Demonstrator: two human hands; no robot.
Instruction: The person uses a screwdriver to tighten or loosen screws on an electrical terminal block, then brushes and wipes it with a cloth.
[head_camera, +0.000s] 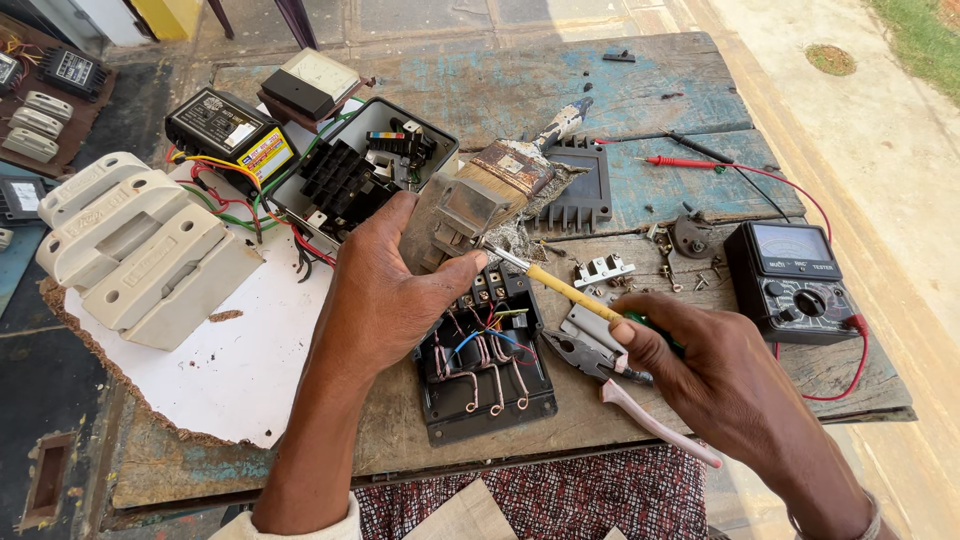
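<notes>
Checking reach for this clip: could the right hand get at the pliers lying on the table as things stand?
Probably yes. The pliers lie right beside the right hand, with nothing over them. But that hand already holds a screwdriver, so it would likely need to put it down or shift its grip first.

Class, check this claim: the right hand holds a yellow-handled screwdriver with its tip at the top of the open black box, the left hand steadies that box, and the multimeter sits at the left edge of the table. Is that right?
Not quite. In the head view the multimeter sits at the right edge of the table, not the left. The rest stands: the right hand holds the screwdriver at the top of the black box, which the left hand steadies.
</notes>
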